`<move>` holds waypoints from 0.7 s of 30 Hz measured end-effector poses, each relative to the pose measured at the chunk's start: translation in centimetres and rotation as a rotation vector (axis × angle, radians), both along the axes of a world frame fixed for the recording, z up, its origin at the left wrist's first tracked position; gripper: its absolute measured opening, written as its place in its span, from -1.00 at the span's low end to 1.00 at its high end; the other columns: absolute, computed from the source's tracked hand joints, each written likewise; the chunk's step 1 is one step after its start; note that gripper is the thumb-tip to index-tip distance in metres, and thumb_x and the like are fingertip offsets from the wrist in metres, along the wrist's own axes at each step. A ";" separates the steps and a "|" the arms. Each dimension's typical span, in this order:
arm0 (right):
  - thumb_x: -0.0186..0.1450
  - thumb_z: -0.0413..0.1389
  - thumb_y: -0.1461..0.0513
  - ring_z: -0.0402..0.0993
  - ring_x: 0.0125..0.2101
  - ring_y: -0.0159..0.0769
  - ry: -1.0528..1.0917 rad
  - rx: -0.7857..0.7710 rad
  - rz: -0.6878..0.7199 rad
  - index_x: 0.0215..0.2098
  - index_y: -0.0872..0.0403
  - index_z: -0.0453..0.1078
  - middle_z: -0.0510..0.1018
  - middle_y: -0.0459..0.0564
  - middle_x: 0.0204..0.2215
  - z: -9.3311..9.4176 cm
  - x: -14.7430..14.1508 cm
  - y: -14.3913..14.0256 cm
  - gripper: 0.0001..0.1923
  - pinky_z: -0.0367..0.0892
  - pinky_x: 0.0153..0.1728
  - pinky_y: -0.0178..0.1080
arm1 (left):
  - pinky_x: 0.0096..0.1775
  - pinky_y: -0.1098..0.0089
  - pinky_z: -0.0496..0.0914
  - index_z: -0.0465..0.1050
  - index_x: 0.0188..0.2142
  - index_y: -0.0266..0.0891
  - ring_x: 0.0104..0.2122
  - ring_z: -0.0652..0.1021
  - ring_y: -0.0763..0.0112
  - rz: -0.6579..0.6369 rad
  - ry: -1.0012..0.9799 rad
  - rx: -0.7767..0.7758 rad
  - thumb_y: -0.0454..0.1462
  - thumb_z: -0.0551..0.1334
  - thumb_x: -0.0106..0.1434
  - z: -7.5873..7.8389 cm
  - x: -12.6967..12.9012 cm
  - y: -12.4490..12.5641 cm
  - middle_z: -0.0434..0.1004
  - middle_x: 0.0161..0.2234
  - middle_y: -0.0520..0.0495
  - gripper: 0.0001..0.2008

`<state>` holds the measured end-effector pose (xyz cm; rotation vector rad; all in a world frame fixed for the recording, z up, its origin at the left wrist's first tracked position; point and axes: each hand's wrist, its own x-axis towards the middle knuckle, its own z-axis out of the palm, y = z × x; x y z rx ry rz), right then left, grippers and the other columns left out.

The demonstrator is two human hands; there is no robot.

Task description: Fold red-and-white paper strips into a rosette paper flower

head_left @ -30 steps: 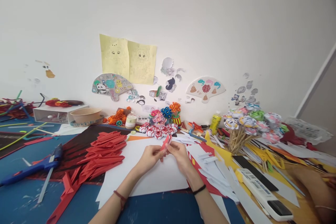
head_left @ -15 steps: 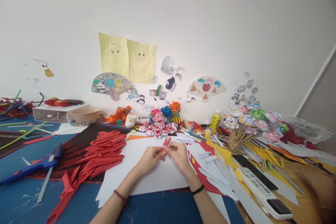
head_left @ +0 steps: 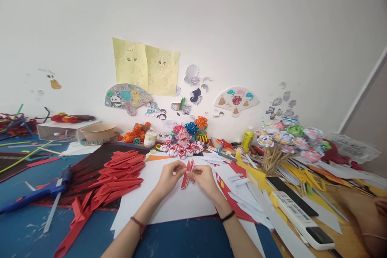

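Both hands are pinching a folded red paper strip (head_left: 187, 174), left hand (head_left: 169, 176) on one edge, right hand (head_left: 203, 177) on the other, held just above the white sheet (head_left: 169, 205) on the bench. I'd keep the edges lined up and crease firmly with the fingertips. Finished red pieces (head_left: 121, 175) are piled off beyond the left hand.

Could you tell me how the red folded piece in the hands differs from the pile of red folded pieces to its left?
The red folded piece is a single one, pinched between the left hand and right hand above the white sheet; the pile of red folded pieces holds many, lying untouched on dark paper. The held piece shows some white; the pile looks all red. Both are narrow, pointed red paper folds.
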<state>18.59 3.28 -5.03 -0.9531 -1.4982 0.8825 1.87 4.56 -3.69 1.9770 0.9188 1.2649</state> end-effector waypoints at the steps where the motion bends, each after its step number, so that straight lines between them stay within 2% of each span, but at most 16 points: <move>1: 0.02 0.32 -0.03 0.37 -0.68 -0.33 0.003 -0.005 0.010 -0.64 0.14 0.50 0.48 -0.08 -0.73 0.0 0.0 0.0 -0.61 0.25 -0.59 -0.31 | -0.35 0.42 0.32 0.46 -0.42 -0.28 -0.47 0.44 0.38 -0.013 -0.003 0.002 -0.03 0.21 0.22 0.1 0.0 -0.1 0.50 -0.49 -0.03 -0.66; 15: 0.00 0.32 -0.05 0.38 -0.69 -0.35 0.028 -0.064 0.099 -0.60 0.18 0.51 0.52 -0.05 -0.71 -0.2 0.1 -0.1 -0.58 0.26 -0.59 -0.31 | -0.35 0.42 0.29 0.46 -0.36 -0.29 -0.45 0.40 0.39 -0.126 0.018 -0.017 -0.02 0.15 0.27 -0.3 -0.5 0.0 0.47 -0.46 -0.03 -0.64; 21: 0.03 0.33 0.01 0.37 -0.68 -0.35 0.055 -0.048 0.079 -0.62 0.16 0.50 0.50 -0.08 -0.73 0.5 0.0 -0.4 -0.63 0.25 -0.60 -0.33 | -0.37 0.43 0.31 0.43 -0.36 -0.31 -0.46 0.44 0.40 -0.134 0.008 -0.089 -0.01 0.15 0.27 -0.8 -0.4 1.0 0.48 -0.46 -0.03 -0.63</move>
